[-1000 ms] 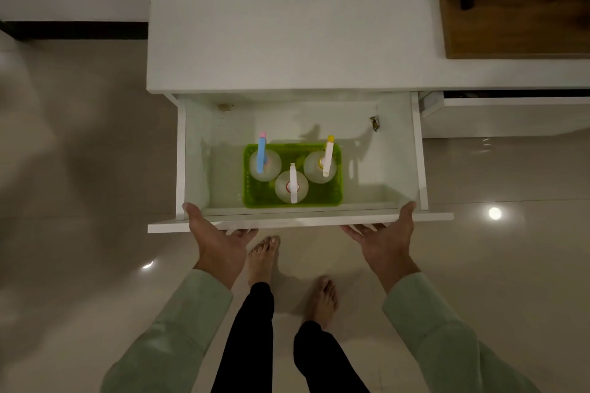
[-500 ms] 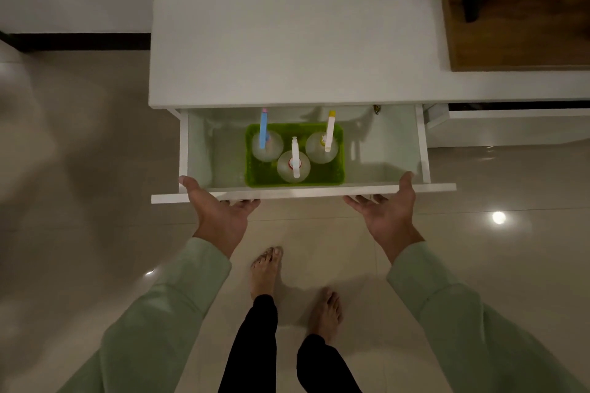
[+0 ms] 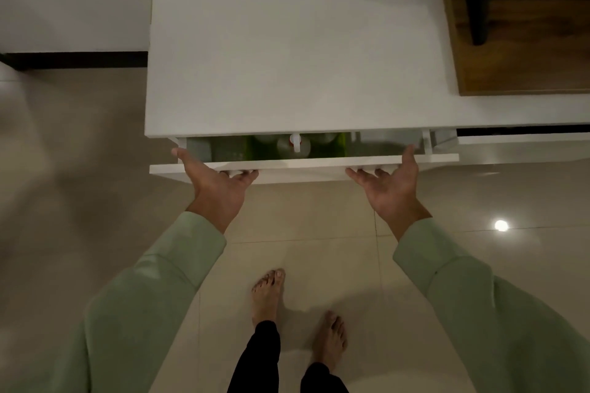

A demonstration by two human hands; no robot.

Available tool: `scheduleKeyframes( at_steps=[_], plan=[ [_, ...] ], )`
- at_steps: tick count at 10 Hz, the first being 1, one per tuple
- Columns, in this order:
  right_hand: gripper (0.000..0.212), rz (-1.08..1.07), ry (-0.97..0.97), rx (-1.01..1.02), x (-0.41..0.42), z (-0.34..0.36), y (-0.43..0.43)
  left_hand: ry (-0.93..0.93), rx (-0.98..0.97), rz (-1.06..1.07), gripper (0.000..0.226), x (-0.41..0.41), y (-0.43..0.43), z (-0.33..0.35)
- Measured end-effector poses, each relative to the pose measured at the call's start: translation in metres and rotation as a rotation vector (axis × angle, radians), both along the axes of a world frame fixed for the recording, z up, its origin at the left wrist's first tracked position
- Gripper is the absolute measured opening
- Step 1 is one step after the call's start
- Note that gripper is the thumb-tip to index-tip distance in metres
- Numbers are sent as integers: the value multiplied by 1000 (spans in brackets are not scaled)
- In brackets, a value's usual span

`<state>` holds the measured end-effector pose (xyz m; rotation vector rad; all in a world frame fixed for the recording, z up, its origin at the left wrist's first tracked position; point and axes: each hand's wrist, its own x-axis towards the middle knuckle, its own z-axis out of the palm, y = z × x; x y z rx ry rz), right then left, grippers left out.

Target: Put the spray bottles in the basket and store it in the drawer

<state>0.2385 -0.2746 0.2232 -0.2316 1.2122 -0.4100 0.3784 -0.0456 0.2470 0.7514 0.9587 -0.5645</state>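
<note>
The white drawer (image 3: 303,166) stands only a narrow gap out of the white cabinet (image 3: 297,41). Through the gap I see a strip of the green basket (image 3: 341,145) and one clear spray bottle with a white nozzle (image 3: 295,144); the other bottles are mostly hidden under the cabinet top. My left hand (image 3: 217,183) holds the drawer front near its left end, thumb over the top edge, fingers underneath. My right hand (image 3: 394,183) holds it the same way near the right end.
A second drawer (image 3: 523,137) to the right is slightly ajar. A wooden surface with a dark leg (image 3: 517,41) lies at the back right. Glossy beige floor tiles (image 3: 64,185) surround the cabinet, and my bare feet (image 3: 268,293) stand below the drawer.
The drawer has slid far back into the cabinet, both hands moving with it. The basket and bottles, fully visible before, are now mostly hidden under the top.
</note>
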Motion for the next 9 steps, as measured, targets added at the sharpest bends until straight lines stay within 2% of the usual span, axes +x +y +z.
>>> scheduleKeyframes(
  at_steps=[2, 6, 8, 9],
  plan=[
    [86, -11, -18, -7, 42, 5, -17, -71, 4, -28, 103, 38, -15, -1],
    [82, 23, 0, -22, 56, 13, -21, -49, 23, -102, 105, 53, -18, 3],
    [65, 185, 44, -62, 53, 56, -6, -90, -30, -148, 106, 42, -3, 48],
    [55, 287, 37, -164, 47, 95, 1, -210, 21, -244, 94, 32, -3, 93]
  ],
)
